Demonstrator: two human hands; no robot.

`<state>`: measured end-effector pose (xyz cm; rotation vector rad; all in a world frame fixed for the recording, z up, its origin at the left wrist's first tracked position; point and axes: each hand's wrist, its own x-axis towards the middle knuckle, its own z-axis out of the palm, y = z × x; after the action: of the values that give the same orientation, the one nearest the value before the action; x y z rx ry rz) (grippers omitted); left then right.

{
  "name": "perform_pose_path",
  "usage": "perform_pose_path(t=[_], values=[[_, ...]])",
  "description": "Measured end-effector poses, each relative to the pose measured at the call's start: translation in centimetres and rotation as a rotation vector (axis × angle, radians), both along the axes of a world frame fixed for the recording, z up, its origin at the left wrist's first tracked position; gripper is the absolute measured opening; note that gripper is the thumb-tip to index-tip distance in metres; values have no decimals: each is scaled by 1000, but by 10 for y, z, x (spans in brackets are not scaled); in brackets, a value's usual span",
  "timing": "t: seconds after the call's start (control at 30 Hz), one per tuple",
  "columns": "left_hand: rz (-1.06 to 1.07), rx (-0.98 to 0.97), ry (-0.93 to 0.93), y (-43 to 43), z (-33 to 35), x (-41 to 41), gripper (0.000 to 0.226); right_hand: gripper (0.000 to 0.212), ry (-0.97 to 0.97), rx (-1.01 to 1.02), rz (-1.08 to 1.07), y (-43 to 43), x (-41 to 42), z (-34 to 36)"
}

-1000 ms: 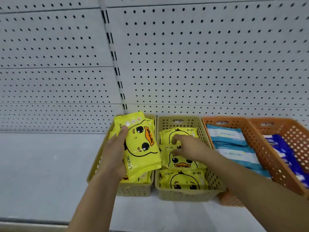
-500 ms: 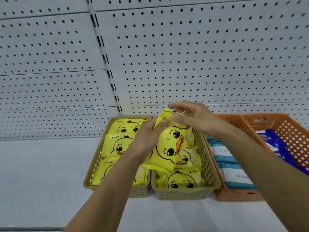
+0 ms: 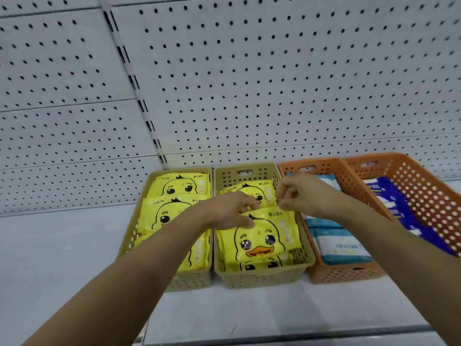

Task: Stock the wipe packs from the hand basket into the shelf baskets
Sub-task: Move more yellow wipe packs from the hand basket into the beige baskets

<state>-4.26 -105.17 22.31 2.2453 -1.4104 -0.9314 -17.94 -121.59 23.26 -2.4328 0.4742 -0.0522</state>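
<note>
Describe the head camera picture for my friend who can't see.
A yellow duck wipe pack lies atop others in a tan shelf basket, the left hand gripping its top edge and the curled fingers of the right hand at its top right corner. A second tan basket of duck packs stands left of it, orange baskets of blue packs right.

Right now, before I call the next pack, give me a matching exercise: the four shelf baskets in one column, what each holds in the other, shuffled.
Baskets:
1. leftmost tan basket
2. second tan basket
3. inner orange basket
4. rightmost orange basket

Contents:
A. dark blue packs
B. yellow duck packs, no hand on them
C. top duck pack, with the left hand and right hand at its upper edge
D. teal-and-white packs

Pairs: 1-B, 2-C, 3-D, 4-A.
</note>
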Motion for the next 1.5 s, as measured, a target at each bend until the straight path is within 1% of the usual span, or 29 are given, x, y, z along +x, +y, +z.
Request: perform_pose_path(t=[0.07, 0.13, 0.23, 0.3, 0.33, 0.4, 0.43, 0.5, 0.57, 0.63, 0.73, 0.87, 0.97, 1.0, 1.07, 1.13, 1.2, 1.27, 1.33, 1.43, 1.47, 1.5], values=[[-86, 98, -39, -8, -5, -8, 32, 13, 38, -100, 49, 5, -1, -1], [-140, 159, -113, -14, -15, -16, 38, 15, 69, -197, 94, 7, -4, -2], [-153, 190, -195, -13, -33, -25, 47, 14, 119, -322, 157, 7, -9, -5], [-142, 169, -247, -11, -40, -30, 47, 11, 144, -417, 194, 11, -12, -8], [-157, 155, -343, -10, -40, -34, 47, 10, 150, -479, 224, 14, -12, -10], [-229, 132, -678, -6, -35, -40, 53, 11, 161, -585, 306, 22, -11, -14], [-264, 129, -808, -4, -33, -40, 55, 13, 177, -622, 343, 25, -10, -15], [-315, 198, -922, 3, -33, -38, 54, 22, 246, -699, 401, 31, -8, -19], [-354, 284, -975, 12, -35, -37, 44, 35, 345, -799, 450, 35, -6, -21], [-376, 320, -1005, 18, -40, -38, 36, 43, 435, -895, 479, 40, -4, -24], [-383, 284, -1030, 17, -44, -40, 33, 39, 462, -951, 502, 45, 1, -31], [-393, 273, -1033, 15, -41, -39, 32, 41, 500, -892, 488, 47, 3, -29], [-407, 221, -1036, 21, -38, -41, 29, 40, 476, -756, 416, 48, -2, -27], [-403, 210, -1013, 23, -37, -41, 26, 35, 448, -695, 397, 50, -5, -28], [-364, 221, -897, 29, -36, -42, 23, 27, 450, -579, 373, 59, -9, -30], [-348, 238, -804, 33, -34, -43, 25, 28, 502, -486, 329, 67, -11, -31], [-366, 263, -774, 35, -30, -42, 27, 30, 581, -414, 274, 72, -10, -29], [-387, 278, -757, 39, -24, -41, 30, 32, 626, -387, 188, 80, -11, -24], [-375, 234, -713, 48, -19, -42, 34, 37, 545, -361, 62, 92, -18, -24], [-213, -5, -602, 82, -19, -46, 38, 39, 237, -240, -144, 122, -43, -31], [-148, -84, -550, 97, -22, -49, 41, 38, 133, -224, -194, 135, -53, -37], [-102, -150, -521, 113, -24, -52, 45, 38, 38, -250, -232, 148, -63, -44]])
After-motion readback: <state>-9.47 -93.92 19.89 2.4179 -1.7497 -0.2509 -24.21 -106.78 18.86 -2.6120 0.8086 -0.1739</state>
